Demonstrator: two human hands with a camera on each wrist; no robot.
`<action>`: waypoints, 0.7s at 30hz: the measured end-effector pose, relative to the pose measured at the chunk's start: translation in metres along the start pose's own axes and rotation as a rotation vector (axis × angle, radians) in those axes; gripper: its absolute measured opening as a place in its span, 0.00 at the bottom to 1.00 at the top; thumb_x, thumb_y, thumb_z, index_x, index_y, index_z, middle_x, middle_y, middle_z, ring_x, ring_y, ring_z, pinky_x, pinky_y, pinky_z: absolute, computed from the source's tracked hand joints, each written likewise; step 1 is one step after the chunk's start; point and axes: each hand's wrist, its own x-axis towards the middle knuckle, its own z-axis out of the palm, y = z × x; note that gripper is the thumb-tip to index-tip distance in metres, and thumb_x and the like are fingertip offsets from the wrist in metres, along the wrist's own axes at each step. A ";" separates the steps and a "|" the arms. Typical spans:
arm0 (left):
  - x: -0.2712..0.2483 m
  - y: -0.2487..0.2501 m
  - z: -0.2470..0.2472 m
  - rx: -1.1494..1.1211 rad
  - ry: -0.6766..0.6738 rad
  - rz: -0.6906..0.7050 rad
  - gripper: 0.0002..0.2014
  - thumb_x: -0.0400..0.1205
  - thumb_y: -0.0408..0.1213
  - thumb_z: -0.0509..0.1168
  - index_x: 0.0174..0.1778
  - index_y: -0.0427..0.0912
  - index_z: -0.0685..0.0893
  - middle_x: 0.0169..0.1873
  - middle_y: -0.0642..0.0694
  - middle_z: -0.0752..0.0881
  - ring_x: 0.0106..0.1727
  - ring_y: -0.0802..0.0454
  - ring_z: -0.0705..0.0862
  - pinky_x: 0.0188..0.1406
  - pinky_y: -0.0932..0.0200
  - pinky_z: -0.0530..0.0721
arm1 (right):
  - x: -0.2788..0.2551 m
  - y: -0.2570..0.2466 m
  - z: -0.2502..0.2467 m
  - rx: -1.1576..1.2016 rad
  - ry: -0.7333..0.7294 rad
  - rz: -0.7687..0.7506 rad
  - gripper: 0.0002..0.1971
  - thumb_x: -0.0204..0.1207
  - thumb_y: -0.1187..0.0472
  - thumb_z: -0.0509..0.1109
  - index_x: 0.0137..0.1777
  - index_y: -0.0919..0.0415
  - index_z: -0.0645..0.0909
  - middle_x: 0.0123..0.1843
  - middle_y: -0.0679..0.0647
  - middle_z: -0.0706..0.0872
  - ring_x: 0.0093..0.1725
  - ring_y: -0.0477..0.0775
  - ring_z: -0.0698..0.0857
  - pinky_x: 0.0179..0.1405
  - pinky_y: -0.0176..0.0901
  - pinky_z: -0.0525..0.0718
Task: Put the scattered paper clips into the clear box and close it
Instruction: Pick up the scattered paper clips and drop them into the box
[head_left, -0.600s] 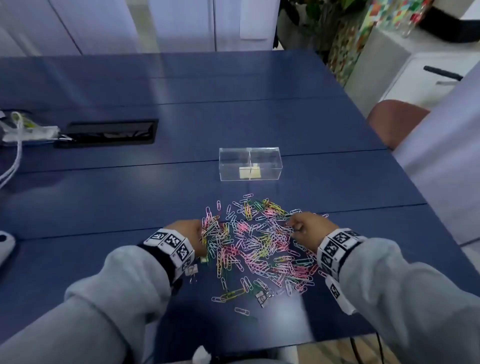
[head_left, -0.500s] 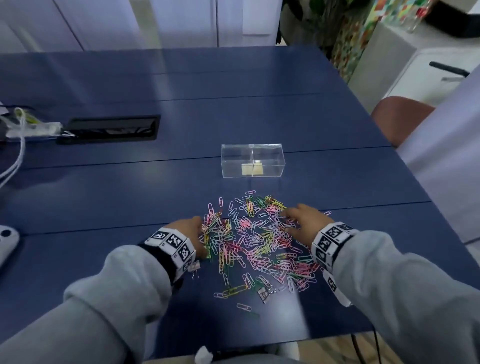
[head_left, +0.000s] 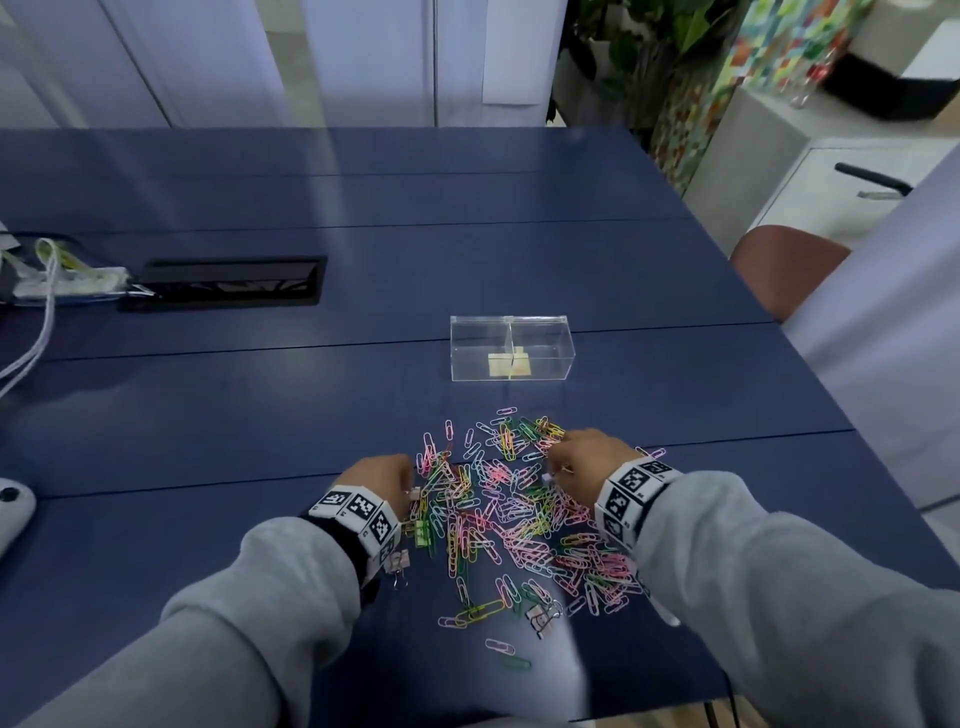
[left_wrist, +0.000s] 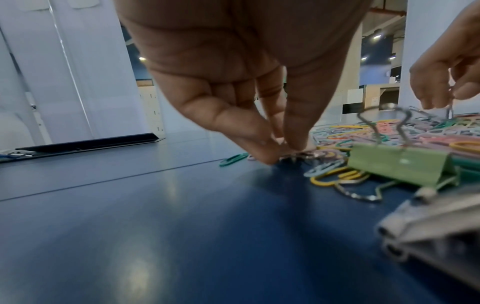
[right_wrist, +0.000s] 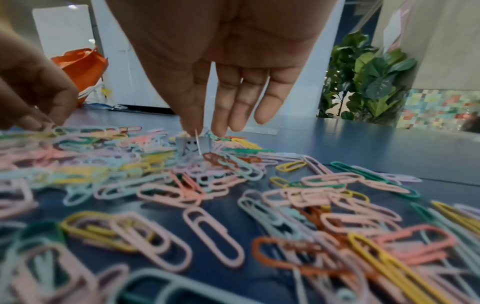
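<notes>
Colourful paper clips (head_left: 511, 525) lie scattered on the blue table (head_left: 260, 415), with a few small binder clips among them. Behind the pile stands the clear box (head_left: 511, 347), its lid down. My left hand (head_left: 382, 475) is at the pile's left edge; its thumb and fingertips (left_wrist: 270, 153) pinch a small clip against the table. My right hand (head_left: 579, 457) is over the pile's far right part. Its thumb and forefinger pinch the wire handle of a small pale binder clip (right_wrist: 192, 146), while the other fingers (right_wrist: 244, 107) stay straight.
A green binder clip (left_wrist: 401, 165) lies just right of my left hand. A black cable tray (head_left: 223, 283) and white cables (head_left: 49, 291) are at the far left. A brown chair (head_left: 784, 267) stands past the table's right edge, and a white device (head_left: 13, 512) lies at the left edge.
My right hand has shifted a little to the left over the pile and now pinches a binder clip's handle. My left hand stays at the pile's left edge.
</notes>
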 end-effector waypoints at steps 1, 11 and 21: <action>0.000 -0.002 0.000 -0.008 0.000 0.007 0.06 0.81 0.35 0.61 0.40 0.50 0.74 0.46 0.48 0.84 0.49 0.48 0.83 0.43 0.59 0.78 | -0.004 -0.001 -0.003 0.030 -0.009 0.005 0.11 0.78 0.50 0.64 0.54 0.53 0.81 0.59 0.52 0.81 0.61 0.55 0.78 0.61 0.50 0.77; 0.001 -0.024 -0.038 -0.174 0.068 0.120 0.08 0.80 0.40 0.63 0.35 0.51 0.73 0.38 0.52 0.80 0.44 0.50 0.80 0.42 0.61 0.76 | 0.006 -0.024 -0.058 0.536 0.379 0.176 0.04 0.76 0.57 0.65 0.41 0.53 0.79 0.36 0.45 0.81 0.40 0.50 0.81 0.36 0.38 0.75; -0.005 -0.034 -0.065 -0.358 0.176 0.010 0.13 0.76 0.40 0.67 0.29 0.55 0.71 0.28 0.56 0.78 0.33 0.56 0.78 0.33 0.62 0.74 | 0.093 -0.032 -0.086 0.603 0.485 0.225 0.07 0.74 0.62 0.66 0.35 0.53 0.77 0.33 0.50 0.82 0.37 0.53 0.81 0.38 0.38 0.77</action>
